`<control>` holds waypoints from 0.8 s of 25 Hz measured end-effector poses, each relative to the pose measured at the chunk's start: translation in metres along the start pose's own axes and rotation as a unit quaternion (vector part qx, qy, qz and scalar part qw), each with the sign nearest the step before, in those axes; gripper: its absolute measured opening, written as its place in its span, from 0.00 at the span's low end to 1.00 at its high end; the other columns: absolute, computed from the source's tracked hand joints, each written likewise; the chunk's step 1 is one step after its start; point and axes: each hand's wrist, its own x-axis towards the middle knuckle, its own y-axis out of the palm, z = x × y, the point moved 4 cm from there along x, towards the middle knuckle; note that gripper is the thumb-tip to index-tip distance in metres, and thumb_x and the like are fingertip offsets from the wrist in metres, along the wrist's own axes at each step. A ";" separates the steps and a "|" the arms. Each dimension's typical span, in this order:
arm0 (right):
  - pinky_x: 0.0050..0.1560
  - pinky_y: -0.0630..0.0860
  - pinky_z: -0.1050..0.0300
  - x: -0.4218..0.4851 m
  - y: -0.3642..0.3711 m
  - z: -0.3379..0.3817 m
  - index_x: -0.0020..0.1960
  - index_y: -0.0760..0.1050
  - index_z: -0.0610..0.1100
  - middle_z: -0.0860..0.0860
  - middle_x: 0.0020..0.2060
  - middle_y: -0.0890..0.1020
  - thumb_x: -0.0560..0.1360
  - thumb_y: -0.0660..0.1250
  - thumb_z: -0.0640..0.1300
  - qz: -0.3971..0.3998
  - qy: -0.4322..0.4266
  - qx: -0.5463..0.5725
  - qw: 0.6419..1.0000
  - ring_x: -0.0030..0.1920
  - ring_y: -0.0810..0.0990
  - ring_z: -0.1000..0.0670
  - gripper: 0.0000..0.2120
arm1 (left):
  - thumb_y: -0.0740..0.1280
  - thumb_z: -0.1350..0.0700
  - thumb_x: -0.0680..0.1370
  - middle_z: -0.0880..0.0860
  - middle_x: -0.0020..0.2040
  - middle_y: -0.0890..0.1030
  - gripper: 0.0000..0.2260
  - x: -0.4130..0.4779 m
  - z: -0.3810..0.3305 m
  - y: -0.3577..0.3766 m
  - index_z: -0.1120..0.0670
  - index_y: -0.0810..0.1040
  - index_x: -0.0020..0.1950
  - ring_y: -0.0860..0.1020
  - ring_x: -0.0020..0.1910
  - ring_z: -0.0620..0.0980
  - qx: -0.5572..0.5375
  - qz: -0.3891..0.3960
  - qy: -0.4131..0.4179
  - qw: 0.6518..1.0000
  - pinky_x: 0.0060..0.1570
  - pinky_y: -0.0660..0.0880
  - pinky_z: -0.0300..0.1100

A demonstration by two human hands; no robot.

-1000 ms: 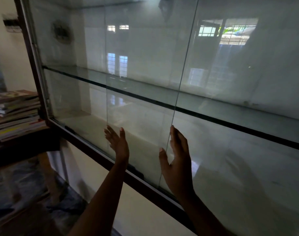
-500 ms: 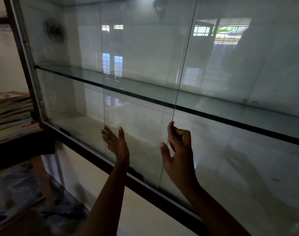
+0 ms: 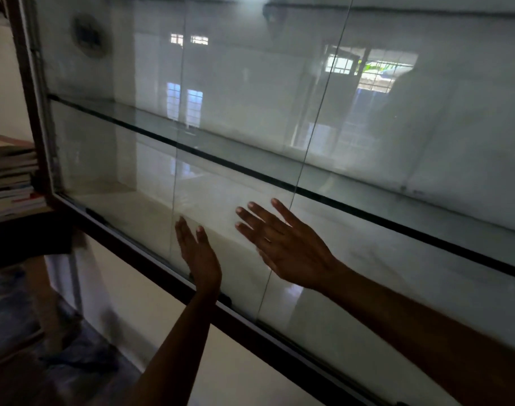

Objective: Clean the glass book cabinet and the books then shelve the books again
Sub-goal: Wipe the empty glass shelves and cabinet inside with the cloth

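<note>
The glass book cabinet (image 3: 279, 326) fills most of the view, with a dark wooden frame and sliding glass panes. Inside, a glass shelf (image 3: 238, 167) runs across, and no books stand on it. My left hand (image 3: 199, 256) is flat and open against the left pane, near its lower edge. My right hand (image 3: 282, 241) is spread open over the vertical edge of the overlapping pane (image 3: 309, 142), fingers pointing up and left. A stack of books (image 3: 10, 177) lies outside the cabinet at the far left.
The books rest on a dark wooden table (image 3: 24, 238) left of the cabinet. Below the cabinet is a cream wall (image 3: 227, 361), and a patterned floor (image 3: 45, 361) shows at the lower left. The glass reflects windows and a room.
My right hand has let go of the pane edge it was pinching and now lies spread flat, shifted left. The view has moved closer and slightly right. My left hand stays on the glass.
</note>
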 end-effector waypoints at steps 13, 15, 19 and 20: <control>0.72 0.46 0.42 0.040 0.045 -0.013 0.73 0.62 0.45 0.43 0.73 0.63 0.78 0.43 0.56 0.061 -0.139 -0.116 0.981 0.74 0.58 0.43 0.28 | 0.50 0.46 0.82 0.53 0.78 0.48 0.27 0.010 0.030 0.022 0.54 0.48 0.78 0.46 0.77 0.51 0.089 -0.082 -0.079 0.989 0.73 0.43 0.52; 0.72 0.45 0.42 0.040 0.047 -0.012 0.73 0.62 0.46 0.44 0.73 0.63 0.78 0.42 0.54 0.064 -0.138 -0.118 0.981 0.74 0.58 0.43 0.28 | 0.50 0.46 0.82 0.53 0.78 0.48 0.26 0.009 0.027 0.023 0.54 0.48 0.78 0.46 0.77 0.51 0.092 -0.077 -0.085 0.989 0.73 0.43 0.52; 0.73 0.46 0.40 0.042 0.042 -0.009 0.72 0.64 0.46 0.45 0.71 0.66 0.78 0.46 0.53 0.047 -0.142 -0.142 0.978 0.73 0.61 0.44 0.25 | 0.51 0.47 0.82 0.53 0.78 0.46 0.27 0.013 0.020 0.013 0.55 0.46 0.77 0.45 0.77 0.51 0.090 -0.025 -0.101 0.991 0.73 0.41 0.50; 0.72 0.48 0.40 0.042 0.039 -0.008 0.70 0.67 0.47 0.45 0.70 0.68 0.78 0.51 0.53 0.045 -0.143 -0.141 0.979 0.72 0.63 0.44 0.24 | 0.51 0.47 0.82 0.53 0.78 0.46 0.27 0.009 0.017 0.006 0.55 0.46 0.77 0.45 0.77 0.51 0.090 0.006 -0.095 0.991 0.73 0.42 0.48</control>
